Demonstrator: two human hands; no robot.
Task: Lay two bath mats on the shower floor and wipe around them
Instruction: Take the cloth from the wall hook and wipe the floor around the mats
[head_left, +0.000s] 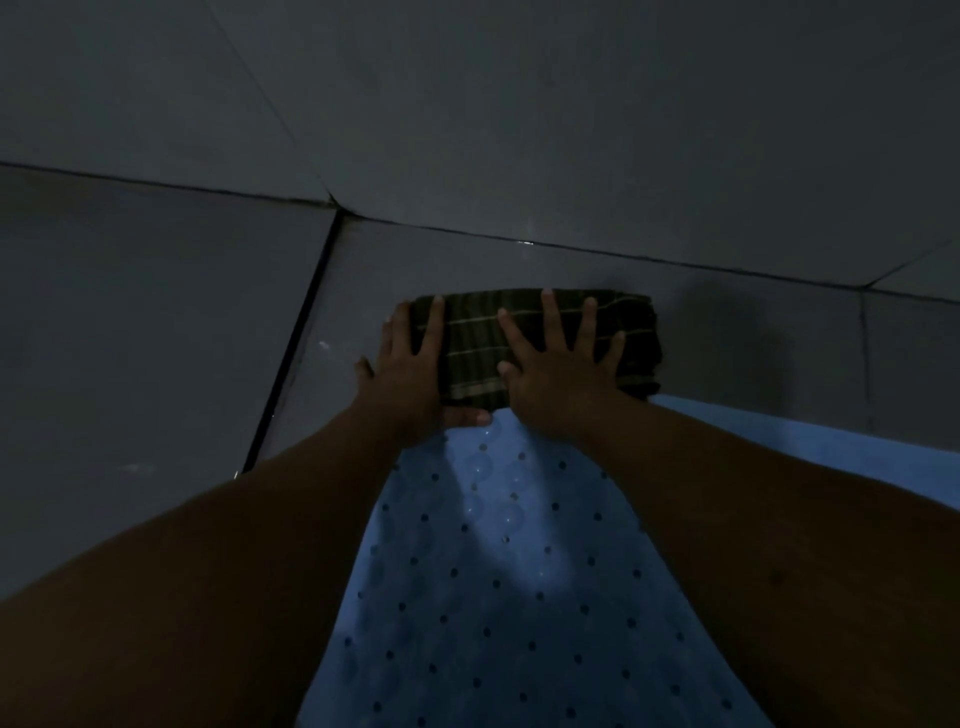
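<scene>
Blue perforated bath mat (498, 597) is running up the middle of my view, lying flat on the grey tiled shower floor (156, 338), with both forearms reaching out over it. I'm seeing a second blue mat (810, 447) peeking out just beside it on the right, mostly hidden under the right arm, so I can't tell how far it goes.

Past the far end of the dotted mat, a folded dark plaid cloth (540, 348) is sitting on the tile, near the joint where floor meets wall (519, 130). Both hands are pressing down flat on it. The left hand (410, 369) is covering the cloth's left edge, fingers spread and pointing toward the wall, thumb tucked along the near edge right where cloth meets mat. The right hand (561, 374) is lying palm down on the middle of the cloth, fingers fanned wide. Neither hand is pinching anything.

Lighting is pretty dim, so the tile is showing just a few small glints.
</scene>
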